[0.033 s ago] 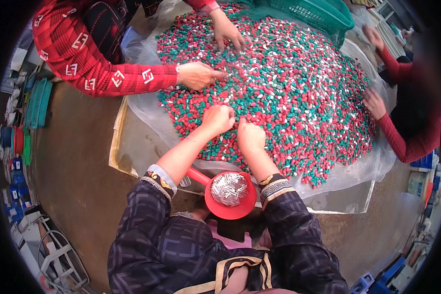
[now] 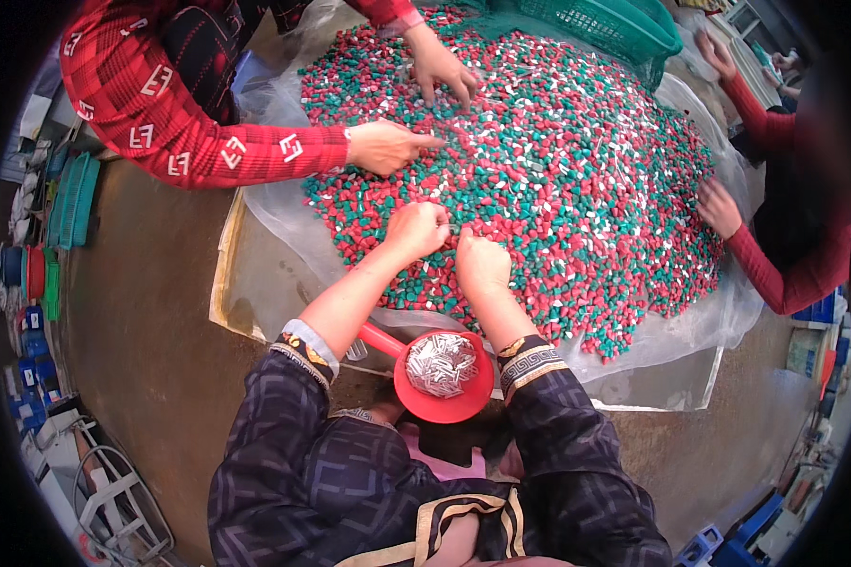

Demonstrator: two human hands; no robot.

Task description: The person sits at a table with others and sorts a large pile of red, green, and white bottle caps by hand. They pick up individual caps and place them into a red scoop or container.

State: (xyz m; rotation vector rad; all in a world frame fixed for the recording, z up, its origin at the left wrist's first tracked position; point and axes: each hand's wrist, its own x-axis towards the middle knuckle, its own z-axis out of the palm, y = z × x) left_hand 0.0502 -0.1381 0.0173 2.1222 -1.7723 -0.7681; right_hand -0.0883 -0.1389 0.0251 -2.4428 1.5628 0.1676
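My left hand (image 2: 416, 230) and my right hand (image 2: 483, 262) are close together over the near part of a wide pile of small red, green and white pieces (image 2: 558, 198). The fingers of each are pinched closed. A tiny pale bit shows between the fingertips, too small to name. Below my wrists sits a red long-handled scoop (image 2: 471, 402), its handle passing under my left forearm. Short white sticks (image 2: 442, 365) fill its bowl. Neither hand touches the scoop.
The pile lies on a translucent sheet (image 2: 288, 227) over a table (image 2: 267, 274). At the far left, a co-worker's hands (image 2: 388, 147) work in red plaid sleeves; another person's hands (image 2: 720, 208) are at the right. A green basket (image 2: 624, 33) stands at the back.
My hands have shifted very slightly, with a little more space between the fingertips. The plaid-sleeved co-worker's hands have moved slightly to the right.
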